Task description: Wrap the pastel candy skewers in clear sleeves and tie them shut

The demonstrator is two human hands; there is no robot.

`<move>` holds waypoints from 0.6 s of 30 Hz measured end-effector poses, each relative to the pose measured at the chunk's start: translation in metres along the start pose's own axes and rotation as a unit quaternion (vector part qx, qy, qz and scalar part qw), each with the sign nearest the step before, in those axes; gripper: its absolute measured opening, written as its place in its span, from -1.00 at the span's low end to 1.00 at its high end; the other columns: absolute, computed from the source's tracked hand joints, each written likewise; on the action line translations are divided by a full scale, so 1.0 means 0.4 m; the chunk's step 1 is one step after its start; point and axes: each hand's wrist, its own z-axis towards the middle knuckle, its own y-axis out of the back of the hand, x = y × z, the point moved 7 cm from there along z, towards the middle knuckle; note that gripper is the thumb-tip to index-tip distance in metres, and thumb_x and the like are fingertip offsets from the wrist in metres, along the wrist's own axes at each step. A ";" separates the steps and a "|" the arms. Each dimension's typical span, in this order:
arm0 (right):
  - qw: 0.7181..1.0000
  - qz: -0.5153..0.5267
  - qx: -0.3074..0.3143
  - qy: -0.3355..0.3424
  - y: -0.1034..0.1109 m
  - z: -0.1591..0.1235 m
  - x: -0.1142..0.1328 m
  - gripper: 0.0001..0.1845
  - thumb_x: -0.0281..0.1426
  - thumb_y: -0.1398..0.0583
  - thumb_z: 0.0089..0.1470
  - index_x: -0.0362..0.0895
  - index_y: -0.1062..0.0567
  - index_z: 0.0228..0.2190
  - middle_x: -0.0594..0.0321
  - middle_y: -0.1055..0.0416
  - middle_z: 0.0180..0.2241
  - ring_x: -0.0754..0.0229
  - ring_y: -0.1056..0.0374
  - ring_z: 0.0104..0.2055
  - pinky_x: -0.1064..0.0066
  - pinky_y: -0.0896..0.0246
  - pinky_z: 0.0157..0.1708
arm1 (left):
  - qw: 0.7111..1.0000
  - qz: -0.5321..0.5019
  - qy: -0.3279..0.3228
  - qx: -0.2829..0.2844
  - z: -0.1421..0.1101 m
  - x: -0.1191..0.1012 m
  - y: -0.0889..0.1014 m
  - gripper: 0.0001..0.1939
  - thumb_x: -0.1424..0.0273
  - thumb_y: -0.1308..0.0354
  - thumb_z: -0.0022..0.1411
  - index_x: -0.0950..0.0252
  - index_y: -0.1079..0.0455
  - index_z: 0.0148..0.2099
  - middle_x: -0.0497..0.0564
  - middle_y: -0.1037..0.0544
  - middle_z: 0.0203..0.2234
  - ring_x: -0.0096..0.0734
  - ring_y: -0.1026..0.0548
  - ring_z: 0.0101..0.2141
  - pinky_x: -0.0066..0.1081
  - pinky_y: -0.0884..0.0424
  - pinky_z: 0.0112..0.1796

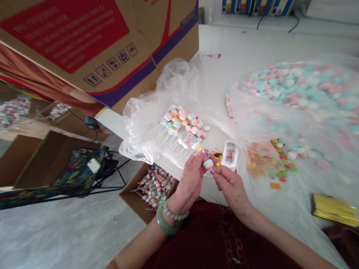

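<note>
At the near edge of the tabletop [241, 48], a pastel candy stick [208, 163] is held between both hands. Its candies are pressed by the closed fingers [198, 158] of the left hand [190, 181], while its white stick is pinched by the nearly shut fingers [219, 172] of the right hand [231, 191]. Just beyond are a printed packet [230, 157] and a small tuft of gold twist ties [216, 157]. A heap of similar candy sticks [179, 125] is laid on crumpled clear plastic [140, 130]. Farther right, a large clear bag of pastel candies [297, 89] and a bag of colored gummies [262, 160] are spread out, with a bundle of gold ties [333, 210] near the edge. A cardboard box of candy sticks [154, 190] is set below the tabletop.
</note>
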 end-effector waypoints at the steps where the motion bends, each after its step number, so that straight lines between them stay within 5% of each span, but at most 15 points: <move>1: 0.999 0.047 0.014 -0.011 -0.011 0.007 -0.002 -0.80 -0.28 -0.16 0.05 -0.11 -0.42 -0.53 0.44 -0.10 -0.69 0.34 0.02 -0.60 0.46 0.13 -0.58 | 1.000 -0.011 0.018 0.004 0.003 0.002 0.005 -0.73 0.23 -0.19 0.20 0.36 -0.43 -0.19 0.03 -0.53 -0.36 -0.43 -0.52 -0.35 -0.43 -0.42 -0.29; 7: 0.978 0.185 0.034 -0.093 -0.025 0.028 -0.009 -0.79 -0.25 -0.23 -0.05 -0.15 -0.46 -0.45 0.48 -0.07 -0.74 0.39 0.12 -0.66 0.48 0.34 -0.65 | 0.979 -0.062 0.162 0.108 0.021 -0.004 0.026 -0.71 0.37 -0.28 0.13 0.36 -0.43 -0.10 0.11 -0.55 -0.23 -0.35 -0.52 -0.27 -0.34 -0.41 -0.18; 11: 0.975 0.171 0.058 -0.130 -0.027 0.030 -0.014 -0.78 -0.26 -0.25 -0.10 -0.17 -0.49 -0.45 0.47 -0.09 -0.76 0.41 0.13 -0.68 0.47 0.39 -0.65 | 0.980 -0.113 0.099 0.128 0.058 -0.072 0.030 -0.57 0.25 -0.27 0.13 0.32 -0.38 0.02 0.15 -0.53 -0.09 -0.14 -0.50 -0.09 -0.14 -0.34 -0.01; 18: 0.973 0.188 0.035 -0.133 -0.047 0.040 -0.021 -0.81 -0.28 -0.25 -0.14 -0.16 -0.43 -0.53 0.48 -0.08 -0.77 0.42 0.13 -0.68 0.48 0.37 -0.65 | 0.988 -0.140 0.027 0.054 0.072 -0.046 -0.004 -0.78 0.24 -0.17 0.23 0.31 -0.38 -0.20 -0.09 -0.45 -0.50 -0.43 -0.48 -0.45 -0.28 -0.44 -0.22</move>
